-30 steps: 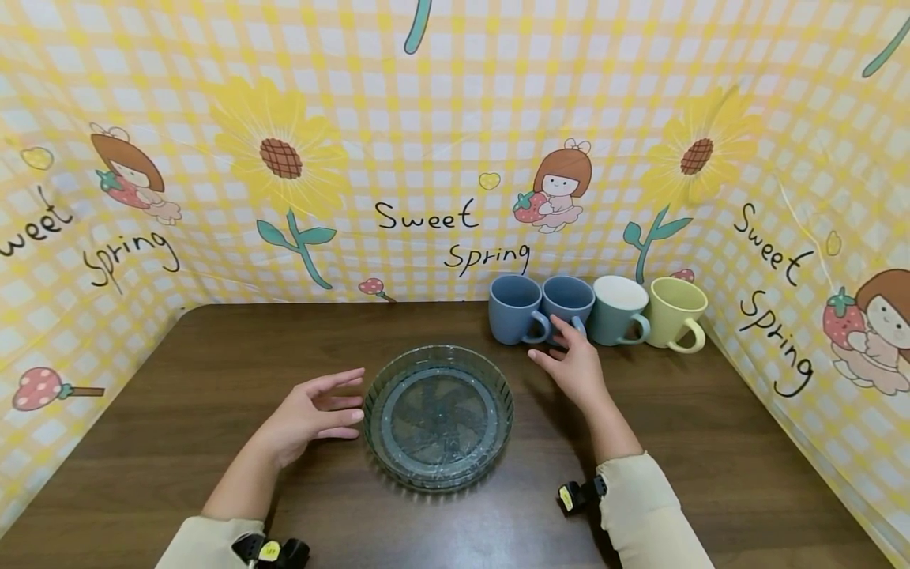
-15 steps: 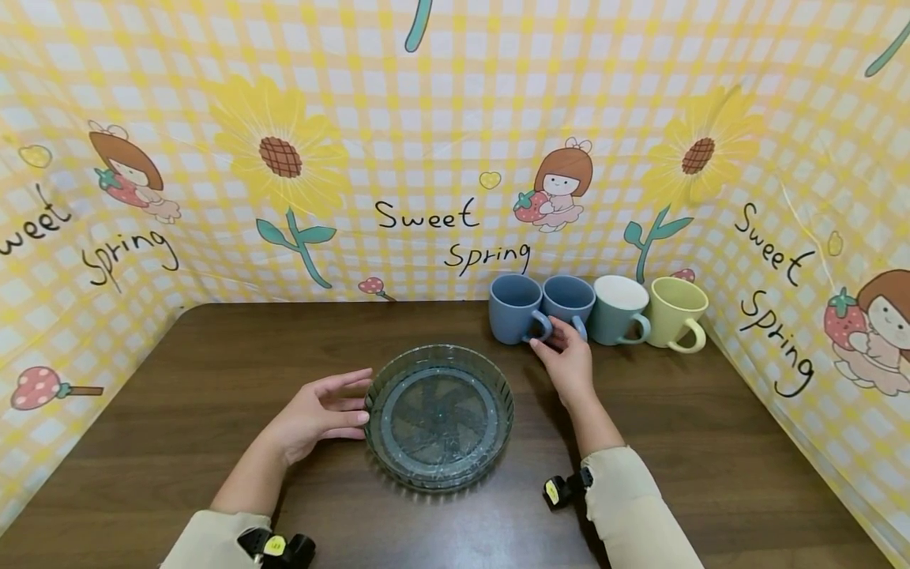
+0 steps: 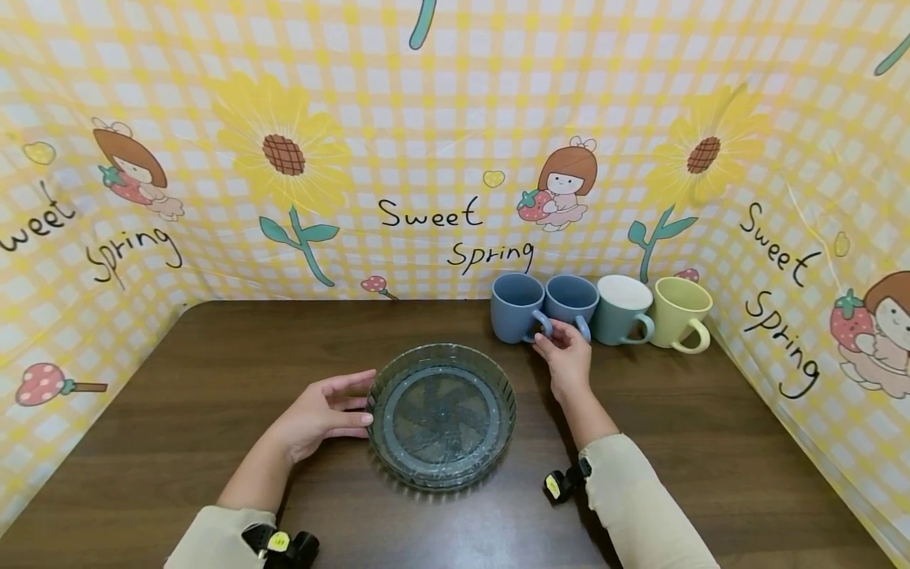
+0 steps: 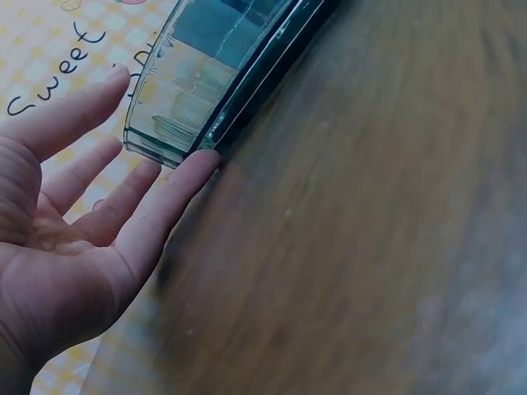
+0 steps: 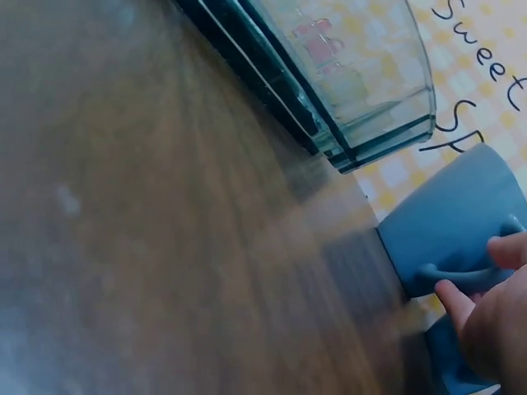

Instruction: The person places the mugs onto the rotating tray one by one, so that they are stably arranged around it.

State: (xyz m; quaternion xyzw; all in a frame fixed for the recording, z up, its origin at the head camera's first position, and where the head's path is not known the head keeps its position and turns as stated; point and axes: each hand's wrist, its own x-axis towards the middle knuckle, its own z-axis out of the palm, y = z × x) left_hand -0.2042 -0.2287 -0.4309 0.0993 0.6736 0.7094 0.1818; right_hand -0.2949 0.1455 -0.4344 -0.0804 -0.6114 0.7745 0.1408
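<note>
"Moved in since earlier, my right hand [image 3: 567, 359] pinched the leftmost blue mug [image 3: 510, 316] by its handle [image 5: 468, 282]."
"Where did it lie?"
"Ahead-left of that hand; my spread left hand [image 3: 316, 415] touched the translucent bowl [image 3: 444, 415]."

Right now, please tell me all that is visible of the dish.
The dish is round, shallow and transparent, tinted grey-green, apparently glass, with a ribbed wall and patterned base. It stands upright, looking empty, on the table, nearer than the mugs. The left hand is at its side, a fingertip seemingly touching it.
</note>
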